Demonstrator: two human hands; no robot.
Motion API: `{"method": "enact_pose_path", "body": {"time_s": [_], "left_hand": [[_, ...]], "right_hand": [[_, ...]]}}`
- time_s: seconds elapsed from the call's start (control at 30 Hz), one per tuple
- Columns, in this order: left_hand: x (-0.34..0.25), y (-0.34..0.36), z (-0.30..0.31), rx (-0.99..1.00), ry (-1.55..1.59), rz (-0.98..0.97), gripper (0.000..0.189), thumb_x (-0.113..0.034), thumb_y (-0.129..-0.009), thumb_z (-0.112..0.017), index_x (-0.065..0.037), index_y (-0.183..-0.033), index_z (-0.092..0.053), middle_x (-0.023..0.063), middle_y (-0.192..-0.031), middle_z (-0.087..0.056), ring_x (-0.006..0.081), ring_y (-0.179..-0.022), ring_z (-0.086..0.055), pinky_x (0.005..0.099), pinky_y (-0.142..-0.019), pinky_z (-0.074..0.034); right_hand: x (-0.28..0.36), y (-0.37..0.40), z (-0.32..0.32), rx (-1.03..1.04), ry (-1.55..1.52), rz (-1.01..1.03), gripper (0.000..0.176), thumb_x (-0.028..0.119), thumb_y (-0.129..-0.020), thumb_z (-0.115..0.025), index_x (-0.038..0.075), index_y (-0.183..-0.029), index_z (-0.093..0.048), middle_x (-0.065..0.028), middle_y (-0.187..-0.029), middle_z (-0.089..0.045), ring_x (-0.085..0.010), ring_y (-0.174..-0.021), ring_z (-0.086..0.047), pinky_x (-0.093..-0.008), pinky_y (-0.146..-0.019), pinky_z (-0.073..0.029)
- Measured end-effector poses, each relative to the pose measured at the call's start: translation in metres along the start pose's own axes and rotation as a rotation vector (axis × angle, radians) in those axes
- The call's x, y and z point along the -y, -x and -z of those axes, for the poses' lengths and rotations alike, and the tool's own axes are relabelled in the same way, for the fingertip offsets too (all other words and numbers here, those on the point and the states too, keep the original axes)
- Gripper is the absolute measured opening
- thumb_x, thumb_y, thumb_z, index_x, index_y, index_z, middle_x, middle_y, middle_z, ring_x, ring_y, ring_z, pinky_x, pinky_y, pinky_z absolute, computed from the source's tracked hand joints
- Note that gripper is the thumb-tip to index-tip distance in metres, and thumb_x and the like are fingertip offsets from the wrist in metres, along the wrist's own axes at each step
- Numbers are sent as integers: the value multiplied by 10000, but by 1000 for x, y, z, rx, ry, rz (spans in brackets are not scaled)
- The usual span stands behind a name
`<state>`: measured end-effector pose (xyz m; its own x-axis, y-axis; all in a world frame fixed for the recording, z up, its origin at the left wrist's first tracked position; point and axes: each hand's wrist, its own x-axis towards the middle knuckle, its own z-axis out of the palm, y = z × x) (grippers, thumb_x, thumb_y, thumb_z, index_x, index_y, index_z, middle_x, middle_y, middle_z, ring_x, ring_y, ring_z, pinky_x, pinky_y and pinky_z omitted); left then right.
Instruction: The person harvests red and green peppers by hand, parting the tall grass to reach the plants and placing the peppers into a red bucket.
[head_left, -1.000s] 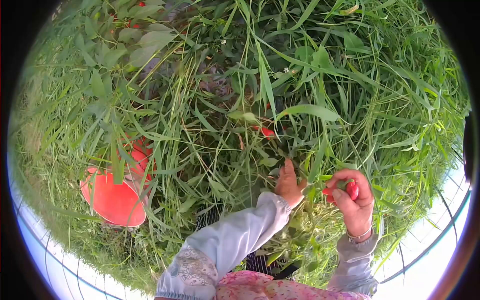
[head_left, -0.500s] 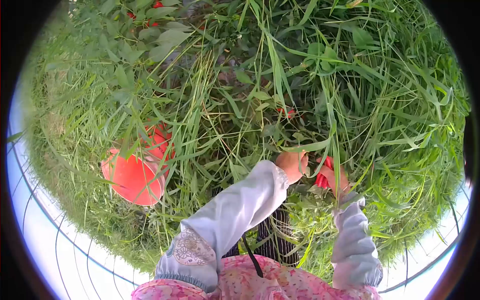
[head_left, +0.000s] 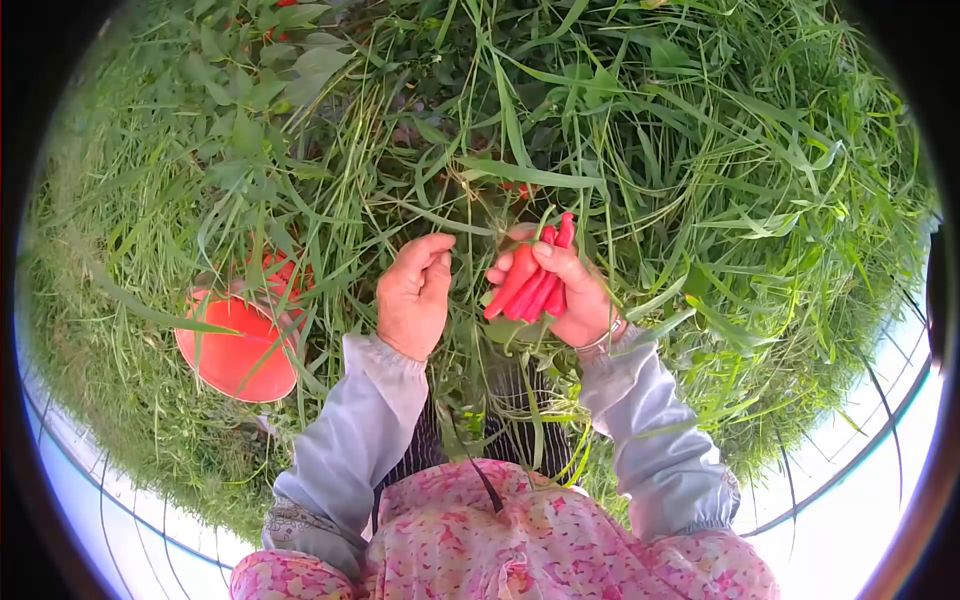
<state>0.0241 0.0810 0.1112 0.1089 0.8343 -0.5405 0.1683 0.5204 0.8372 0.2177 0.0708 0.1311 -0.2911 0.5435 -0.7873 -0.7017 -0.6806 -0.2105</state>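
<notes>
Several red chili peppers are bunched in my right hand, with the thumb pressed over them and the fingers underneath. One green stem sticks up from the bunch. To the left of it, my left hand hovers above the grass, its fingers loosely curved and the thumb a little apart from the index finger. Nothing shows in that hand, though its inner side is partly hidden. More red peppers hang among the leaves just beyond my hands.
A red bucket leans tilted in the grass at the left. Behind it lie red peppers, partly covered by blades. Tall grass and leafy plants surround me, and other red fruit shows at the upper left.
Both hands have come up out of the foliage and moved left, and now stand apart. The peppers in my right hand have come into full view.
</notes>
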Motion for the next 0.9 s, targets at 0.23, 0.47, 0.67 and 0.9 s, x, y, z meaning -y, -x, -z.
{"method": "enact_pose_path", "body": {"time_s": [0.23,0.47,0.67,0.9], "left_hand": [[-45,8,63,55,77,146,250,-80,-857,-604,-26,-1096,-550,2,-844,-583,76,-754,-527,213,-675,-445],[-16,16,81,54,16,138,311,-45,-806,-640,-6,-1091,-523,35,-858,-583,103,-747,-547,234,-666,-471],[-3,27,110,-7,275,284,225,-21,-876,-549,32,-1093,-531,55,-908,-611,94,-785,-572,231,-719,-481],[-8,33,136,-54,141,409,174,-86,-885,-565,-2,-1037,-578,29,-850,-634,73,-710,-581,218,-606,-480]], "right_hand": [[-47,-45,-56,23,-292,-25,349,228,-898,-545,39,-1183,-476,-126,-1031,-607,-249,-997,-584,-381,-893,-467],[-85,-67,-81,57,-267,-103,365,245,-898,-564,46,-1191,-479,-79,-1049,-598,-186,-964,-583,-332,-880,-457],[-104,-76,-99,140,-281,-159,432,215,-881,-588,58,-1251,-429,-97,-1117,-576,-205,-1039,-554,-356,-920,-431],[-123,-87,-102,178,-253,-229,541,-13,-781,-568,82,-1292,-419,-99,-1131,-568,-227,-1070,-538,-380,-935,-421]]}}
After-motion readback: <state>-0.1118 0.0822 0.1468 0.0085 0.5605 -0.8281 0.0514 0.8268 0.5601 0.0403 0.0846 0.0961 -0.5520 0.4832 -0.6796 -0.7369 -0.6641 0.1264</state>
